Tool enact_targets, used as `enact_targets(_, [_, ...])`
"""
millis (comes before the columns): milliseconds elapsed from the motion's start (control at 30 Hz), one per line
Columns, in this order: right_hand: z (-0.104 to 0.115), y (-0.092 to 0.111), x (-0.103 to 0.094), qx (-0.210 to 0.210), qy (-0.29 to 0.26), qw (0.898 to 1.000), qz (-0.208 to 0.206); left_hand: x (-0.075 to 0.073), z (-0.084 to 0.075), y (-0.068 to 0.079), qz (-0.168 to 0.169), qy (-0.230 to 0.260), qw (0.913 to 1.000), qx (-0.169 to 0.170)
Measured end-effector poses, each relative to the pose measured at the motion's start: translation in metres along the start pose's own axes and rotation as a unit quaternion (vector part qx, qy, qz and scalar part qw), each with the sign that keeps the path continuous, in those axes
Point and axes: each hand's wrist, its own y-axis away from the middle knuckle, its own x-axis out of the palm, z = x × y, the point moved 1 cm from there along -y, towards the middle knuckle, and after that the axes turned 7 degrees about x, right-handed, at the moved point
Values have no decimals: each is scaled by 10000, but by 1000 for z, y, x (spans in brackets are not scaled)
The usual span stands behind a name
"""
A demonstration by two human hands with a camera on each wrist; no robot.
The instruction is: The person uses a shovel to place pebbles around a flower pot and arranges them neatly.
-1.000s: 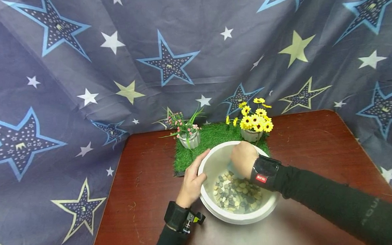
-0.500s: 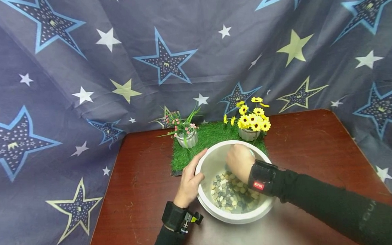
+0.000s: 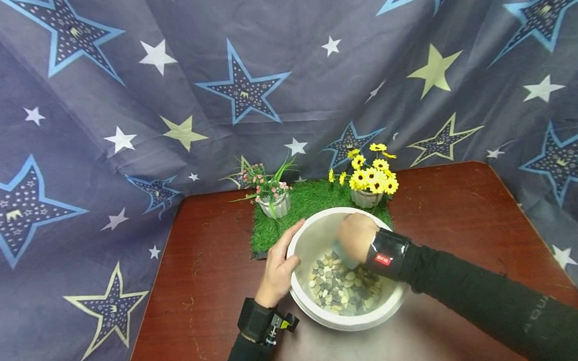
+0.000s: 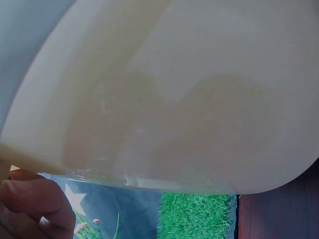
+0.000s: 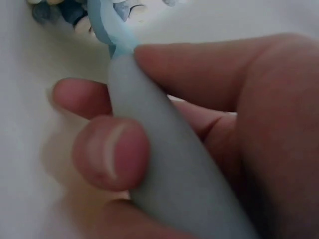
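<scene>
In the head view, a round white basin (image 3: pixel 346 325) stands on the table, tilted slightly toward me. Multicoloured pebbles (image 3: pixel 339 292) lie across its bottom. My left hand (image 3: pixel 277 270) grips its left rim, thumb on the inside and fingers along the outer wall. The left wrist view is mostly filled by the basin's outer side (image 4: pixel 209 59), with curled fingertips (image 4: pixel 42 201) at its edge. Down inside the basin, my right hand (image 3: pixel 358 236) holds a small scoop by its grey handle (image 5: pixel 172 154). The scoop's light-blue neck (image 5: pixel 105 22) points at the stones; its blade is mostly hidden.
Behind the basin lies a green artificial grass mat (image 3: pixel 310 198). On it stand a pot of pink flowers (image 3: pixel 274 203) at left and a pot of yellow flowers (image 3: pixel 368 196) at right. A star-patterned curtain (image 3: pixel 286 142) hangs behind the reddish-brown table (image 3: pixel 200 274).
My right hand shifts slightly within the basin and turns a little, so a bluish part of the scoop shows below it. The left hand keeps its grip. The whole head view drifts slightly left.
</scene>
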Motion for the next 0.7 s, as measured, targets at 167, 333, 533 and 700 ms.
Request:
enact_targets(167, [-3,-2,-3,-82,-512,9966,634,-1,-1,0,40,-51,10000,-51])
enact_targets(333, [-7,-4,0,-269,-824,9860,1428,-1,-2,0,10,-68,10000,-66])
enact_targets(533, [-8,-11,8,-476,-651,9750,2070,-1,-3,-1,17,-29,10000,-79])
enact_targets(700, [-10,-13,14,-504,-748,9687,2313,-1,-3,0,33,32,10000,-87])
